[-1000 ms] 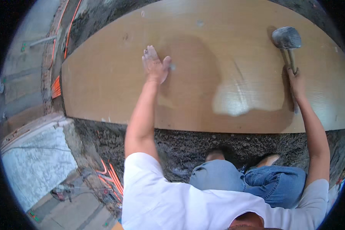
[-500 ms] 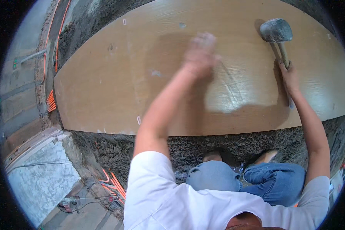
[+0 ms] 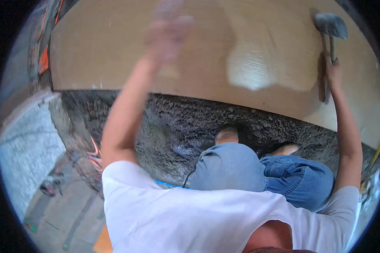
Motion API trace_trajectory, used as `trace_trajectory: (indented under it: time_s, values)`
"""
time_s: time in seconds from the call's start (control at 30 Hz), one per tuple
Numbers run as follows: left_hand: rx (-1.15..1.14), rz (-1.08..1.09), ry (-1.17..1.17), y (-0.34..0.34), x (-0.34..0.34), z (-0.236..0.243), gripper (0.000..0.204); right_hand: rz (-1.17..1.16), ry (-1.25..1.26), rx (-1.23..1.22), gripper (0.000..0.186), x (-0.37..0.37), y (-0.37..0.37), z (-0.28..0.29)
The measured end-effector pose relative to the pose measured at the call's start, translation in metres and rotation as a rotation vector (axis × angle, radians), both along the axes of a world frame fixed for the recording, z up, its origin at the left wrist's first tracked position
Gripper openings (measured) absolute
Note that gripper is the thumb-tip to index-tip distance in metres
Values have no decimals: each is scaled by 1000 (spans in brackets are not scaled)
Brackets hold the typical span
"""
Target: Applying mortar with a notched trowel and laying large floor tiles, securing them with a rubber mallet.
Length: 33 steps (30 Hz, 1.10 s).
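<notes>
A large tan board (image 3: 207, 71) with a glossy face lies over dark, wet-looking mortar (image 3: 177, 122). At the far right my right hand (image 3: 334, 75) is closed around the handle of a mallet (image 3: 331, 26). The mallet's dark grey head points away from me and casts a shadow on the board. My left hand (image 3: 166, 38) is over the far left part of the board, smeared by motion. Its fingers cannot be made out, nor whether it touches the surface.
My knees in jeans (image 3: 230, 168) and both feet are at the mortar along the board's near edge. Left of it are a pale slab (image 3: 27, 130), orange tubes (image 3: 95, 152) and a grey floor (image 3: 67, 211). A yellow strip (image 3: 378, 152) shows at the right.
My left hand has swept left and farther away across the board. The right hand, still holding the mallet, sits slightly farther right. My view has turned and shifted, showing more mortar.
</notes>
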State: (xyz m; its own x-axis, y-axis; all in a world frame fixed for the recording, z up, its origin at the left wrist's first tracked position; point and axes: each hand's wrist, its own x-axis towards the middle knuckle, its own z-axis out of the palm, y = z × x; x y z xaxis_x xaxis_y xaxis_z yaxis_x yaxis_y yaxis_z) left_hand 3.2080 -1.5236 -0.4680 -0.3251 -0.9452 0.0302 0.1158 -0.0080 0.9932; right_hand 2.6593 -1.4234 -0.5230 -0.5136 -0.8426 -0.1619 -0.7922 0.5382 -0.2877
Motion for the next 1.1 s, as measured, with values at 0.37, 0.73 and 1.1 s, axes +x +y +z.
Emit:
trace_trajectory:
  time_s: [0.37,0.73,1.1]
  values:
    - [492,-4,627,86,-172,65,54,704,-621,-541,33,254,-12,162]
    - [543,138,1053,154,-52,37,57,1147,-692,-680,32,425,21,113]
    - [363,288,-772,236,91,176,59,1048,-731,-411,36,463,66,66]
